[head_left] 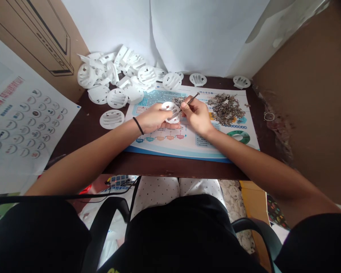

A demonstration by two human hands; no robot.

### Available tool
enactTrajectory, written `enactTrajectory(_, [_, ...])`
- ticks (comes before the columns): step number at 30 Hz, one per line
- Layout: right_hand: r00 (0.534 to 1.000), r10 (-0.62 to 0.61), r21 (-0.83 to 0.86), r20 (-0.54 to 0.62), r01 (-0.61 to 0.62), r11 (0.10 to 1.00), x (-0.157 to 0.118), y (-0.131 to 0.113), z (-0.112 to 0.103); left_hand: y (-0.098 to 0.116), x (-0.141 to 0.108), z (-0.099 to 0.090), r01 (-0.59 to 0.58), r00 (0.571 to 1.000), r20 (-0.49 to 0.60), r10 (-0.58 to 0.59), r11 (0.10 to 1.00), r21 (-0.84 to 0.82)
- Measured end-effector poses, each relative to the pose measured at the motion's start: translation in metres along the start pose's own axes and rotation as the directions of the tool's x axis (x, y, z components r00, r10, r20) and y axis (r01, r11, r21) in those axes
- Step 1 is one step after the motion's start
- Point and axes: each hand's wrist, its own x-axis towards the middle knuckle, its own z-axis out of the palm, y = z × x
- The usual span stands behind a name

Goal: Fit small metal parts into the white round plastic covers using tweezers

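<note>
My left hand (154, 118), with a black band at the wrist, holds a round white plastic socket cover (170, 110) over the printed sheet. In my right hand (198, 115) is a thin dark pen-like tool (193, 98), gripped between thumb and fingers. Its lower end meets the right side of the cover, and the exact tip is hidden by my fingers. Just behind the cover lies a small heap of metal pieces (178, 101). A larger pile of small metal contact pieces (226, 109) sits to the right of my right hand.
Many white plastic covers (116, 98) are heaped at the back left. Two more covers (198, 79) stand along the back edge. A printed sheet (216, 149) covers part of the dark table (159, 165). Cardboard walls (309, 94) and white paper (204, 34) enclose the sides and back.
</note>
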Motion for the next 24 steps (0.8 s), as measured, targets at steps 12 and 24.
enactTrajectory(12, [0.997, -0.067, -0.078, 0.033, 0.07, 0.995, -0.0005, 0.0005, 0.0006, 0.0005, -0.002, 0.0032, -0.027, 1.0, 0.001, 0.027, 1.0, 0.015])
enactTrajectory(24, [0.998, -0.045, -0.052, 0.051, 0.048, 0.998, 0.001, -0.0044, 0.0003, 0.0005, -0.0038, 0.0053, -0.03, 0.999, -0.017, 0.03, 1.0, 0.006])
